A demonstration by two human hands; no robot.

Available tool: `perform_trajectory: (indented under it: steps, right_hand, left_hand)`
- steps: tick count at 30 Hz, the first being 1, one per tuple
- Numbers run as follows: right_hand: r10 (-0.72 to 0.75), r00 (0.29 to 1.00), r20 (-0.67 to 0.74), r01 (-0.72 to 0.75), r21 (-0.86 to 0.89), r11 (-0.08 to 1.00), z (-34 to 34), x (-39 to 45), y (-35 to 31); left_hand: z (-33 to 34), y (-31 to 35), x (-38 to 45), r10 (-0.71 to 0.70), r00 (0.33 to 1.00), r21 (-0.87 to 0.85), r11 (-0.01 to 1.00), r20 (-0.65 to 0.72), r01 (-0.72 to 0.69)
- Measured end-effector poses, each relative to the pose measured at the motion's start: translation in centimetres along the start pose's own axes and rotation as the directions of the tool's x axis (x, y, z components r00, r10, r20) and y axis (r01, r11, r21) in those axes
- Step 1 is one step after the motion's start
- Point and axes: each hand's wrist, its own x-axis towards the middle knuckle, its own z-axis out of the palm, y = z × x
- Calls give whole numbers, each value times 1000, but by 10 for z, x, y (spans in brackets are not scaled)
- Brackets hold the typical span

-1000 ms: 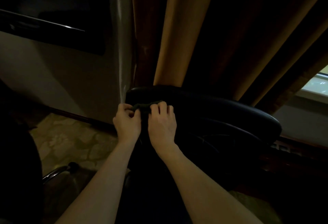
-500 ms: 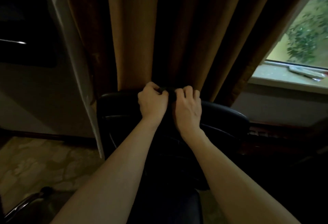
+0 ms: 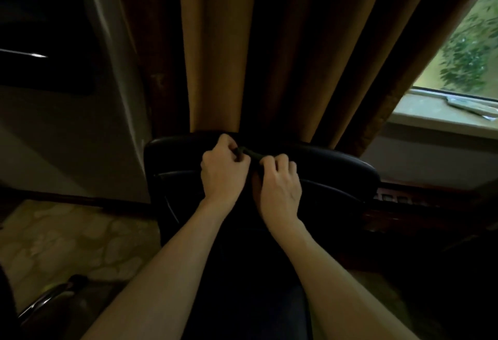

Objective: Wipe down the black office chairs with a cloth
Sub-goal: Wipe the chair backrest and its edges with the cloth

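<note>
now cloth (image 3: 252,153) pinched between fingers (image 3: 269,163)

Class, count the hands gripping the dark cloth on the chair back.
2. The left hand and right hand sit side by side, both pinching the cloth atop the black chair backrest.

Before us, brown curtains (image 3: 215,57) hang beside a daylit window (image 3: 469,51); patterned floor (image 3: 70,242) lies in dim light.

L hand (image 3: 225,170) and R hand (image 3: 280,186): bare, no gloves, rings or watch seen. Forearms bare, no sleeves in view.
</note>
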Motion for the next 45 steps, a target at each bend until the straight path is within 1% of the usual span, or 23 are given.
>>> perform_trajectory:
  steps: [5,7,9,11,14,17,19,22,26,28,31,33,35,37,39,42,45]
  right_hand:
    - [-138,990,12,137,80,987,16,-12,-80]
    - [-176,983,57,170,96,981,25,-18,-111]
    - [-190,977,97,183,74,980,33,-22,-132]
    - [-185,975,120,179,62,982,36,-21,-142]
    - [-180,971,158,173,57,983,36,-15,-144]
    - [-177,973,151,172,47,984,37,-14,-142]
    - [-164,976,144,157,61,986,38,-13,-142]
    - [-155,977,148,147,66,987,39,-17,-138]
    - [-117,974,194,92,135,987,47,-43,-122]
    - [-70,962,263,29,158,987,56,-62,-110]
    - [10,906,424,-100,191,976,68,-83,-97]
    - [35,877,479,-147,199,969,71,-91,-93]
    - [44,863,503,-176,218,960,69,-96,-91]
    - [48,865,500,-195,246,949,65,-95,-89]
    - [49,889,455,-201,291,935,60,-87,-86]
    - [40,953,300,-149,350,925,48,-64,-85]
    - [36,983,181,-99,348,932,37,-42,-85]
  left_hand:
    - [-60,-75,-1,-91,989,90,991,-116,102]
    - [-79,-101,0,-127,982,65,988,-136,137]
    - [-95,-121,6,-157,979,25,987,-126,162]
    - [-107,-131,12,-170,982,-15,985,-86,170]
    - [-109,-131,20,-132,991,-99,987,-9,130]
    - [-101,-133,22,-139,989,-155,977,48,145]
    - [-92,-138,18,-138,990,-159,977,36,142]
    - [-79,-144,8,-99,995,-116,988,-5,97]
    - [-62,-157,-10,-87,996,-66,994,8,88]
    - [-54,-165,-22,-80,997,-35,996,4,80]
    - [-41,-176,-43,-87,996,-43,995,-2,87]
    - [-34,-181,-55,-121,993,-43,992,12,121]
    - [-30,-183,-62,-170,985,-54,984,25,171]
    - [-31,-179,-62,-211,977,-84,974,22,212]
    - [-34,-168,-55,-214,977,-127,969,5,213]
    - [-38,-143,-36,-175,983,-181,970,-54,163]
    - [-38,-116,-21,-147,983,-203,972,-111,122]
